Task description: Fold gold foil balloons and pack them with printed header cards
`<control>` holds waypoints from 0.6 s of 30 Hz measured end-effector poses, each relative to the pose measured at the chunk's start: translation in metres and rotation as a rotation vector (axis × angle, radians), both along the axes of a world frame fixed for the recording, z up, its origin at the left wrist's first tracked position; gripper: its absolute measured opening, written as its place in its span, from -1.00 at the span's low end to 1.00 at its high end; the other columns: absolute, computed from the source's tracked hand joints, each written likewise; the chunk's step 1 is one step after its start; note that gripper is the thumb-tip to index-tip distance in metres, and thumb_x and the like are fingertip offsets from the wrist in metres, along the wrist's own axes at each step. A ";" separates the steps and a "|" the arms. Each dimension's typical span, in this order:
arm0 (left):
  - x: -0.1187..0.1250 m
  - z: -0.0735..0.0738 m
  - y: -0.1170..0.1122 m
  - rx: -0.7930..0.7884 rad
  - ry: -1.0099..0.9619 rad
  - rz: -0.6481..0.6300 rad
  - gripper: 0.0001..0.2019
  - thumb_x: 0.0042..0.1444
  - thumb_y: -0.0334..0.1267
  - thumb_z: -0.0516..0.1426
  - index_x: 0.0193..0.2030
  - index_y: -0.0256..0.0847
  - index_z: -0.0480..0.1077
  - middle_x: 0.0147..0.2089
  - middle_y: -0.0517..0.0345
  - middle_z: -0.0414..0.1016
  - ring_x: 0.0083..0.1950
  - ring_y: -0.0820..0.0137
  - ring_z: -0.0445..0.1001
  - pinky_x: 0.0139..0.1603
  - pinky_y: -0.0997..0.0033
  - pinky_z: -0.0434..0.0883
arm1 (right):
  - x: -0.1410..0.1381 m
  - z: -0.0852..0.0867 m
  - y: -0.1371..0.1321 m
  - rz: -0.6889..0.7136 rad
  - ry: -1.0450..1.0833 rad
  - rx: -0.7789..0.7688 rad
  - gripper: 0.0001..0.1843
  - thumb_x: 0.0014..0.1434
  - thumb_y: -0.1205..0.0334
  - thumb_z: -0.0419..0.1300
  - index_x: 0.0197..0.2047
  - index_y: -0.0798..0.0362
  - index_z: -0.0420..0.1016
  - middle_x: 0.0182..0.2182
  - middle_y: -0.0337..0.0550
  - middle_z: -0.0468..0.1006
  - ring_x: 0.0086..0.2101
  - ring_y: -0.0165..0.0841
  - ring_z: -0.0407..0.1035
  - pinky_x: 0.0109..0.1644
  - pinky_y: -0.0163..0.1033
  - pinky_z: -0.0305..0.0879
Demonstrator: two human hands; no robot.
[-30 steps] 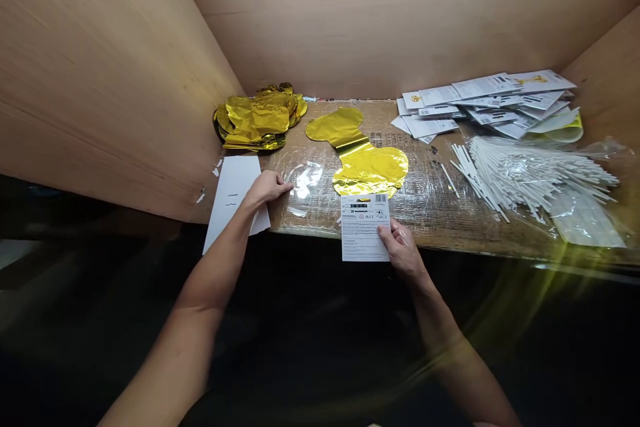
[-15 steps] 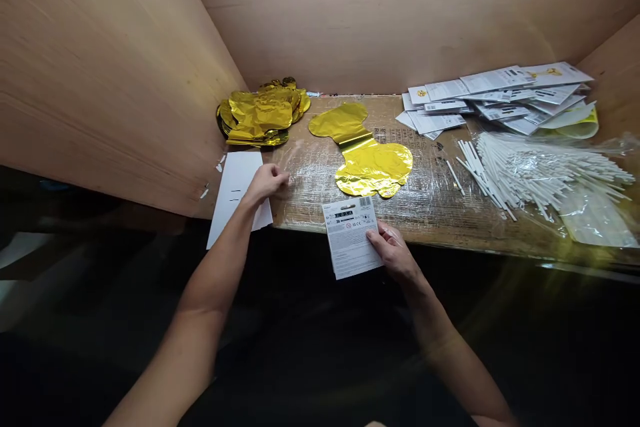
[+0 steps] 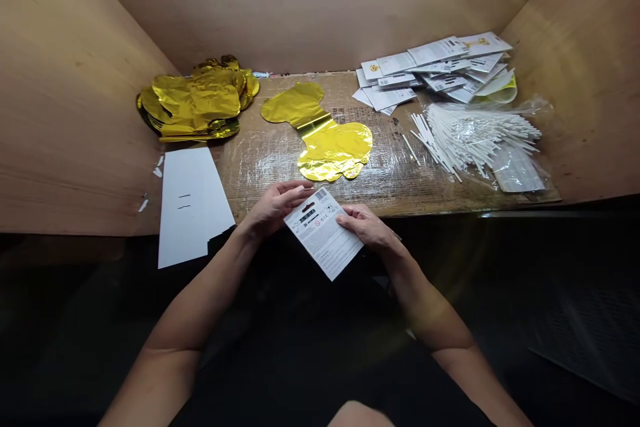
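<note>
My right hand (image 3: 367, 225) grips a white printed packaging card (image 3: 327, 237) by its right side, thumb on top. The card is tilted, its hang hole toward the upper left, in front of the table edge. My left hand (image 3: 275, 209) is at the card's upper left edge, thumb and fingers pressed close together; what they pinch, if anything, is too small to make out. Just beyond the hands lies a gold foil balloon (image 3: 333, 140), flat on the brown cardboard (image 3: 250, 167). To the left is a stack of white cards (image 3: 193, 207) with two short dark slits.
A pile of gold foil balloons (image 3: 197, 103) lies at the back left. Filled packages (image 3: 440, 70) are heaped at the back right. White sticks (image 3: 475, 137) spill from a clear plastic bag, with one loose stick (image 3: 411, 149) beside them. Wooden panels (image 3: 300, 7) enclose the table.
My left hand has moved right from beside the white card stack to the packaging card. The card has turned in my right hand. The whole view has shifted.
</note>
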State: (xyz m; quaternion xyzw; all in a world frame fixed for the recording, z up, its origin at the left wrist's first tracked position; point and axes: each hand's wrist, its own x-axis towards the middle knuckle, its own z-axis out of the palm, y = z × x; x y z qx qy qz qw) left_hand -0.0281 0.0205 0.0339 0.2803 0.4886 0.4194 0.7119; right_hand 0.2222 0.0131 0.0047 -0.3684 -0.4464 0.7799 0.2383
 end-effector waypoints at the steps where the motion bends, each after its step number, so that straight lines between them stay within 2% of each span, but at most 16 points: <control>1: 0.000 0.000 0.000 -0.011 0.008 -0.016 -0.49 -0.02 -0.04 0.54 0.00 -0.29 0.66 -0.05 -0.17 0.74 -0.15 0.20 0.72 -0.16 0.31 0.64 | 0.002 0.000 0.001 -0.033 -0.012 0.014 -0.53 0.23 -0.09 0.41 0.01 0.13 0.70 -0.22 -0.05 0.74 -0.25 -0.20 0.61 -0.10 -0.16 0.52; 6: 0.004 -0.015 0.001 0.048 0.125 0.136 -0.50 -0.06 0.10 0.53 -0.21 -0.31 0.65 -0.21 -0.09 0.74 -0.31 0.25 0.67 -0.30 0.32 0.61 | 0.001 -0.003 -0.002 -0.117 -0.070 0.068 -0.59 0.27 -0.10 0.33 -0.11 0.11 0.66 -0.30 -0.10 0.70 -0.30 -0.18 0.58 -0.14 -0.13 0.50; 9: 0.001 -0.022 0.003 0.022 0.090 0.087 -0.53 0.02 0.08 0.50 -0.18 -0.33 0.65 -0.19 -0.14 0.74 -0.33 0.25 0.67 -0.34 0.32 0.60 | 0.000 -0.002 -0.007 -0.150 -0.243 0.264 -0.67 0.34 -0.04 0.21 -0.26 0.07 0.55 -0.38 -0.15 0.60 -0.37 -0.26 0.48 -0.25 -0.21 0.37; 11: -0.005 -0.023 0.004 -0.039 0.000 -0.002 -0.57 0.12 0.02 0.45 -0.09 -0.35 0.65 -0.10 -0.24 0.73 -0.23 0.18 0.70 -0.26 0.25 0.63 | 0.000 0.000 -0.011 -0.171 -0.471 0.503 -0.66 0.38 0.04 0.14 -0.40 0.02 0.39 -0.46 -0.19 0.49 -0.44 -0.33 0.34 -0.32 -0.23 0.20; 13: -0.008 -0.022 0.004 -0.094 -0.092 -0.055 -0.59 0.18 -0.03 0.41 -0.04 -0.39 0.64 0.00 -0.34 0.71 -0.10 0.10 0.72 -0.15 0.19 0.66 | 0.002 0.003 -0.016 -0.158 -0.678 0.696 -0.63 0.41 0.11 0.09 -0.45 -0.01 0.24 -0.52 -0.22 0.40 -0.50 -0.36 0.22 -0.34 -0.21 0.06; 15: -0.007 -0.022 0.002 -0.118 -0.128 -0.057 -0.60 0.15 -0.14 0.44 0.02 -0.38 0.62 0.03 -0.34 0.71 -0.05 0.13 0.72 -0.10 0.24 0.65 | 0.003 0.005 -0.020 -0.138 -0.783 0.786 -0.64 0.43 0.14 0.05 -0.44 -0.02 0.19 -0.54 -0.23 0.37 -0.52 -0.37 0.16 -0.33 -0.18 0.01; 16: -0.003 -0.022 -0.001 -0.112 -0.129 -0.038 -0.56 0.07 -0.23 0.48 0.06 -0.35 0.60 0.03 -0.28 0.71 -0.06 0.16 0.72 -0.11 0.29 0.64 | 0.003 0.006 -0.021 -0.140 -0.801 0.801 -0.65 0.44 0.14 0.04 -0.43 -0.02 0.18 -0.54 -0.23 0.37 -0.52 -0.37 0.16 -0.33 -0.17 0.00; 18: 0.009 -0.025 -0.008 -0.063 -0.124 0.030 -0.36 -0.12 -0.40 0.54 0.15 -0.27 0.54 0.01 -0.14 0.73 -0.10 0.23 0.72 -0.10 0.34 0.62 | 0.002 0.005 -0.023 -0.176 -0.791 0.792 -0.64 0.44 0.13 0.05 -0.43 -0.03 0.20 -0.55 -0.23 0.38 -0.53 -0.36 0.17 -0.34 -0.18 0.00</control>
